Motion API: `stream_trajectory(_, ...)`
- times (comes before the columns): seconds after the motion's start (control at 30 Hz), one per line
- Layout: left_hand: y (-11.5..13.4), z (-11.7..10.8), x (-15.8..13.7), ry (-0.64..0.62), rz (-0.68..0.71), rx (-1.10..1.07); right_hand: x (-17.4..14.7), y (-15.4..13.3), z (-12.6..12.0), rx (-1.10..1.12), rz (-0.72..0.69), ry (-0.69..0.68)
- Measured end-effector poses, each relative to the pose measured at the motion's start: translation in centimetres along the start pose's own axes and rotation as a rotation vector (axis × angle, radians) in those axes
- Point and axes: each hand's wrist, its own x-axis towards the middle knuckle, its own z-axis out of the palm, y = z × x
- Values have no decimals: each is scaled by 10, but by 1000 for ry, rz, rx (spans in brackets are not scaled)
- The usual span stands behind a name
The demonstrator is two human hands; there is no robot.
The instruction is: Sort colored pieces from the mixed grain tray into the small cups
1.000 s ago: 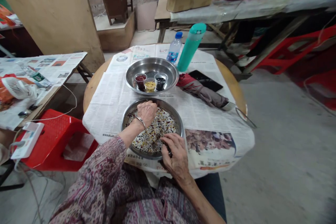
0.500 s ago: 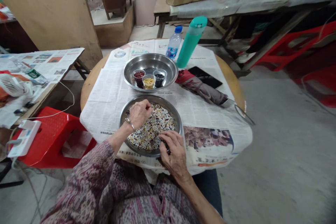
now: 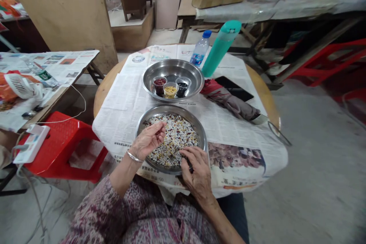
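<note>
A steel basin point(image 3: 202, 133) near me holds a mix of white, yellow, dark red and black grains point(image 3: 178, 129). Over its left part is my left hand point(image 3: 150, 137), palm turned up and fingers curled in. What those fingers hold, if anything, is too small to make out. My right hand point(image 3: 198, 171) rests at the basin's near right rim, fingers bent over the grains and thumb apart from them. Behind stands a second steel basin point(image 3: 148, 72) with three clear cups: dark red beans point(image 3: 159, 82), yellow grains point(image 3: 170, 90) and black beans point(image 3: 182, 85).
Newspaper point(image 3: 120, 103) covers the round table. Toward the back right stand a water bottle point(image 3: 200, 49) and a teal flask point(image 3: 221, 47), near a folded umbrella point(image 3: 231, 103) and a black tablet point(image 3: 234, 88). A red stool point(image 3: 64, 141) bears a power strip point(image 3: 31, 145).
My left hand has turned from palm down to palm up, fingers still curled, above the basin. My right hand stays at the rim. The whole view has shifted slightly.
</note>
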Motion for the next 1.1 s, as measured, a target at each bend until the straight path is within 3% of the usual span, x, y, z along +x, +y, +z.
stream_trajectory(0.17,-5,-5,-2,-9,9,12,-1,1,1,-13,-16,-1)
stream_trajectory(0.27,-5,-7,-7,-9,97,151,-1,1,0,-21,-17,-8)
stream_trajectory(0.33,-5,-10,-12,15,258,391,0,1,-1,-21,-16,-10)
stream_trajectory(0.5,-8,-28,-24,177,858,1284,0,0,-2,-32,-32,-13)
stream_trajectory(0.63,-20,-42,-24,203,1087,1673,0,1,-3,-44,-38,-13)
stream_trajectory(0.77,-28,-45,-22,220,1148,1723,-1,1,-2,-66,-43,2)
stream_trajectory(0.97,-29,-49,-21,196,1294,1461,3,-8,-8,-231,-37,-2)
stream_trajectory(1.1,-28,-53,-20,155,1262,1513,28,-20,-16,-324,-134,-66)
